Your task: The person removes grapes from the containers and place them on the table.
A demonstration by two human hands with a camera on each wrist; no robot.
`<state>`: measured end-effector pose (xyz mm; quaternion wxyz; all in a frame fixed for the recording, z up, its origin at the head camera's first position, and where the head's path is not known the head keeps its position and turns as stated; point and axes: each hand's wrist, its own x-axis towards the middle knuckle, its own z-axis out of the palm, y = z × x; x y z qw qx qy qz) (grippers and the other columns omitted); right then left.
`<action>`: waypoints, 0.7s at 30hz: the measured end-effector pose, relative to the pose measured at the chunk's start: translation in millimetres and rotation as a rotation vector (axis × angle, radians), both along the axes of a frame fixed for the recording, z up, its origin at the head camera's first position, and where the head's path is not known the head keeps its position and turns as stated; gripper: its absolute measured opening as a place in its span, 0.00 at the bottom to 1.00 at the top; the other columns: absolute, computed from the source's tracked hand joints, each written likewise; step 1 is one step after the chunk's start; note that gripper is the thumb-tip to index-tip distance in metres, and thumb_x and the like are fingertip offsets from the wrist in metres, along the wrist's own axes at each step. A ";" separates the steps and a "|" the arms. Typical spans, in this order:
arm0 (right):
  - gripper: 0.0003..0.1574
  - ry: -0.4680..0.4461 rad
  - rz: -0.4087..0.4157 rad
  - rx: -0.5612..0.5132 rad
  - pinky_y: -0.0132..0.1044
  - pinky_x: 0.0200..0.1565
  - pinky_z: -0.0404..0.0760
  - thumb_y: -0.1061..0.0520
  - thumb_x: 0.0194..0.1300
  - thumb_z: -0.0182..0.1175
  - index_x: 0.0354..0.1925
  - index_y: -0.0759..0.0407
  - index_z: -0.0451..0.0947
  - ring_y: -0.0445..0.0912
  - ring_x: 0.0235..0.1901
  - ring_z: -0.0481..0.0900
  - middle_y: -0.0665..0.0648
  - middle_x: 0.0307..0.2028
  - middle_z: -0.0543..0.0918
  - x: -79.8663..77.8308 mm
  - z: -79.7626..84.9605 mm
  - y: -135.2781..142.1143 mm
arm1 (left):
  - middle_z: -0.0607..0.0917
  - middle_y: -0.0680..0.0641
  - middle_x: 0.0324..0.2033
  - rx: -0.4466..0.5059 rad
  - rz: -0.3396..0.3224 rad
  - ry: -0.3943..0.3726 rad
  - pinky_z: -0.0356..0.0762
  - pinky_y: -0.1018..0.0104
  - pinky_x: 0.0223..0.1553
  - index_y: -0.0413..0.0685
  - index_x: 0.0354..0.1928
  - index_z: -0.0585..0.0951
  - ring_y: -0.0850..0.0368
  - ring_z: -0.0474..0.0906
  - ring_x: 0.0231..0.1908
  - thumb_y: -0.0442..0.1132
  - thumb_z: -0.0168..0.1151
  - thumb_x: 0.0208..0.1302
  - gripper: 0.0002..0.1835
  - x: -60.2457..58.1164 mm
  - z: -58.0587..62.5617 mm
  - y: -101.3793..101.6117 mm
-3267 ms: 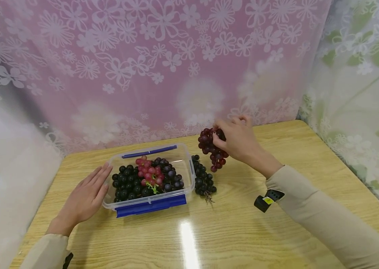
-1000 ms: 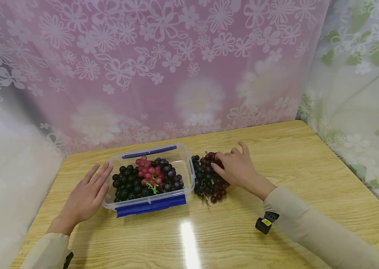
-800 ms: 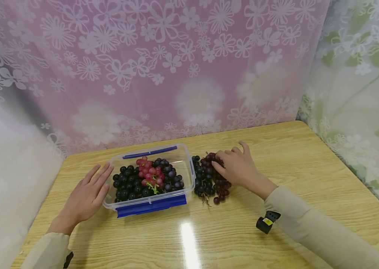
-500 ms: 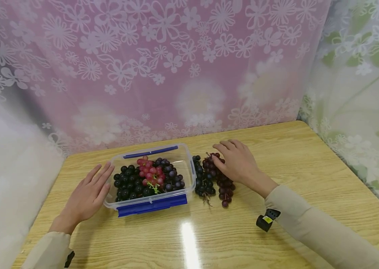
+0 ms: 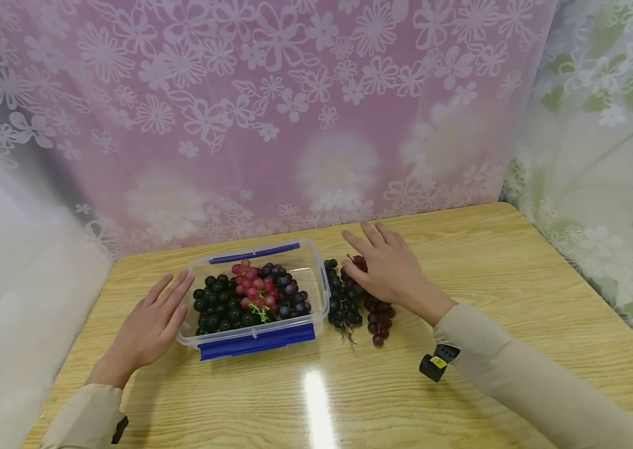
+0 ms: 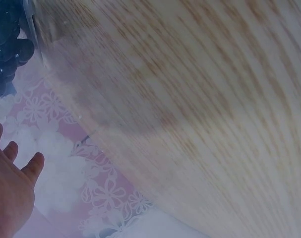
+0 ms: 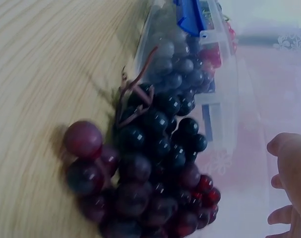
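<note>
My left hand [image 5: 150,324] lies with straight fingers along the left side of a clear plastic box [image 5: 318,293] with blue clips. Inside the box are a black grape bunch [image 5: 217,302], a red grape bunch [image 5: 254,287] with a green stem, and a dark purple grape bunch [image 5: 290,293]. To the right of the box, a dark green-black grape bunch [image 5: 344,305] rests on the table. A dark red grape bunch [image 5: 380,321] lies right beside it. My right hand [image 5: 389,265] is spread over the dark red bunch's upper part, hiding some of it, and grips nothing.
The wooden table [image 5: 254,399] reaches back to a pink flowered curtain [image 5: 271,125]. A pale flowered curtain [image 5: 602,187] borders the right side. One blue clip flap [image 5: 257,341] hangs out from the box's front edge.
The right hand lowered the dark red grape bunch beside the dark green-black one, then let go. Its fingers have since spread, and it has shifted slightly left and away. The left hand stays put.
</note>
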<state>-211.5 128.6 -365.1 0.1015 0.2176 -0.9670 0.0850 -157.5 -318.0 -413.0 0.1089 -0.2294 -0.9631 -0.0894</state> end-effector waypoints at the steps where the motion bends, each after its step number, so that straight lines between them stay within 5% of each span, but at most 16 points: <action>1: 0.38 -0.009 0.000 0.005 0.59 0.66 0.52 0.33 0.71 0.43 0.73 0.44 0.58 0.62 0.69 0.51 0.63 0.71 0.55 -0.1 0.8 -2.7 | 0.53 0.47 0.73 0.000 0.001 -0.001 0.55 0.39 0.62 0.51 0.75 0.53 0.42 0.47 0.71 0.43 0.45 0.75 0.30 0.0 0.4 0.4; 21: 0.40 -0.102 0.138 0.007 0.53 0.65 0.59 0.29 0.71 0.37 0.74 0.40 0.53 0.57 0.69 0.55 0.59 0.72 0.54 1.1 15.7 -78.2 | 0.54 0.48 0.73 -0.001 0.027 -0.013 0.57 0.37 0.61 0.52 0.75 0.54 0.43 0.47 0.71 0.42 0.47 0.74 0.31 -1.3 0.0 0.2</action>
